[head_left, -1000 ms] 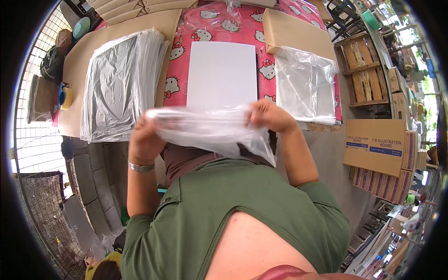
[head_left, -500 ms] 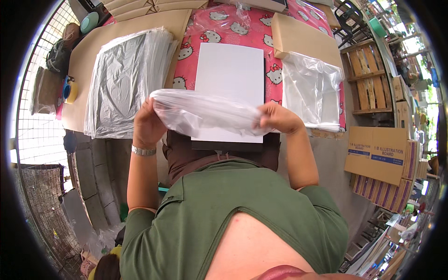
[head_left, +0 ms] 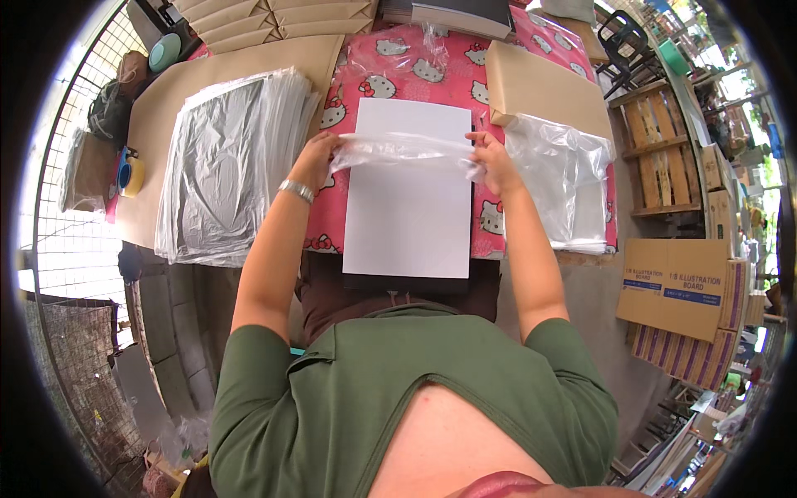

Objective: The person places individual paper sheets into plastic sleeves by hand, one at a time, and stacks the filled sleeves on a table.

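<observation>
A clear plastic bag [head_left: 404, 149] is stretched across the upper part of a stack of white boards [head_left: 407, 220]. My left hand [head_left: 318, 159] grips the bag's left end, fingers closed, just past the stack's left edge. At the other end my right hand [head_left: 496, 163] pinches the plastic near the stack's right edge. The bag is bunched into a narrow band between both hands. A dark edge shows under the white boards along the near and right sides.
Left lies a pile of plastic-wrapped dark sheets [head_left: 220, 166] on brown cardboard [head_left: 141, 195]. To the right, clear plastic bags [head_left: 560, 187] lie by a brown paper-wrapped package [head_left: 544, 87]. A tape roll [head_left: 131, 176] stands far left; cardboard boxes [head_left: 672, 286] are stacked at right.
Both hands have moved forward, away from my body, carrying the plastic bag from the near part of the white stack toward its far end. The bag has been gathered narrower.
</observation>
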The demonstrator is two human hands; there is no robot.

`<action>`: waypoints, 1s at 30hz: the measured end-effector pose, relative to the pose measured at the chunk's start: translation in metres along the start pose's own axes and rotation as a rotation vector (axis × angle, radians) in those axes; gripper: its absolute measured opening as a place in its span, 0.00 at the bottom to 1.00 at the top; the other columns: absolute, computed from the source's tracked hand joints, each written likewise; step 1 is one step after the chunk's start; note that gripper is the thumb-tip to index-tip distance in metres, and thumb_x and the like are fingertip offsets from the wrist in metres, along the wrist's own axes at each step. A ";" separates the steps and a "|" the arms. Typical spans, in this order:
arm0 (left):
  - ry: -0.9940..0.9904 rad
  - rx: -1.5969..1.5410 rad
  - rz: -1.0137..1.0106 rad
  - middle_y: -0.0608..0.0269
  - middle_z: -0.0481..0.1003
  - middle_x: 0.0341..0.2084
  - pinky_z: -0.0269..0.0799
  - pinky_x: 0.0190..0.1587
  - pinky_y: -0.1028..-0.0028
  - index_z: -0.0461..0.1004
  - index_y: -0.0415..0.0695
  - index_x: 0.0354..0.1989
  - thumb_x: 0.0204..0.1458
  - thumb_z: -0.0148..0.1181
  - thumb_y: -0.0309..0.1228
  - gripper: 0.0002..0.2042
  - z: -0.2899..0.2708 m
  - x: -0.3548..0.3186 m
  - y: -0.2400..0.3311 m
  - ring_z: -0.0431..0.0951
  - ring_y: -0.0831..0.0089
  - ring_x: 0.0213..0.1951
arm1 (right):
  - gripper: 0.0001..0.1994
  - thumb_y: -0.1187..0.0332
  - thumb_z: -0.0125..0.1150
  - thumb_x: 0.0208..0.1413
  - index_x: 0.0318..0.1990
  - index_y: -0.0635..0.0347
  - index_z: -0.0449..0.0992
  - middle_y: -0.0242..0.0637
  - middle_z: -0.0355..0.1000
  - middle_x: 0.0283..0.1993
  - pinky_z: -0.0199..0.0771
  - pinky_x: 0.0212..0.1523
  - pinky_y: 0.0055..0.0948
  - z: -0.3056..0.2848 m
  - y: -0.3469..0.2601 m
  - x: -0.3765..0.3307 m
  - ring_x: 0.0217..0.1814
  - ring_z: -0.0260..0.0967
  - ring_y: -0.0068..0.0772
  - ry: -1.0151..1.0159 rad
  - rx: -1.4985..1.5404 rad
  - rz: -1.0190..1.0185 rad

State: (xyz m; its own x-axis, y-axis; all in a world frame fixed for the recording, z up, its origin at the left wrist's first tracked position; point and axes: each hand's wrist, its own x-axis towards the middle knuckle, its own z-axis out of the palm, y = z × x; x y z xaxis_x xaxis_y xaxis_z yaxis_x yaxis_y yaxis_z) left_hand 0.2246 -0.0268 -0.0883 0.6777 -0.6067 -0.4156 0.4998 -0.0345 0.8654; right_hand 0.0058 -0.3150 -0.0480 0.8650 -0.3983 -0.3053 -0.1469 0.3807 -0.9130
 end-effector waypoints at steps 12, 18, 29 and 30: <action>0.540 0.762 0.169 0.37 0.74 0.32 0.69 0.45 0.63 0.77 0.34 0.32 0.42 0.54 0.36 0.16 0.060 0.101 0.025 0.75 0.49 0.41 | 0.16 0.62 0.55 0.48 0.38 0.66 0.75 0.54 0.72 0.38 0.66 0.47 0.41 -0.023 0.001 0.116 0.44 0.69 0.52 0.488 -1.027 -0.121; 0.420 0.576 0.252 0.50 0.75 0.23 0.69 0.32 0.69 0.76 0.32 0.27 0.41 0.57 0.36 0.15 0.069 0.082 0.082 0.76 0.63 0.28 | 0.09 0.64 0.52 0.51 0.26 0.58 0.72 0.32 0.69 0.22 0.63 0.21 0.26 -0.023 -0.068 0.088 0.19 0.63 0.25 0.504 -0.795 -0.314; -0.144 0.074 0.086 0.71 0.70 0.17 0.59 0.19 0.84 0.73 0.42 0.24 0.47 0.53 0.27 0.05 0.081 -0.198 0.238 0.65 0.86 0.16 | 0.15 0.72 0.51 0.51 0.47 0.68 0.67 0.36 0.71 0.36 0.67 0.28 0.17 0.075 -0.224 -0.163 0.30 0.67 0.21 0.070 -0.079 -0.221; -0.110 0.064 0.061 0.71 0.70 0.17 0.61 0.20 0.84 0.72 0.41 0.24 0.47 0.53 0.27 0.04 0.093 -0.216 0.234 0.66 0.85 0.17 | 0.16 0.72 0.53 0.49 0.46 0.67 0.67 0.36 0.71 0.35 0.67 0.29 0.17 0.074 -0.220 -0.180 0.30 0.67 0.21 0.051 -0.118 -0.251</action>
State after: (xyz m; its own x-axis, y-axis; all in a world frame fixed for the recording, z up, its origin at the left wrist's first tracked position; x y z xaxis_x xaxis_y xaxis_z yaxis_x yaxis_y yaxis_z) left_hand 0.1455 0.0226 0.2301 0.6411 -0.6921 -0.3316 0.4217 -0.0433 0.9057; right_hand -0.0821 -0.2649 0.2280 0.8567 -0.5101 -0.0765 0.0111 0.1664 -0.9860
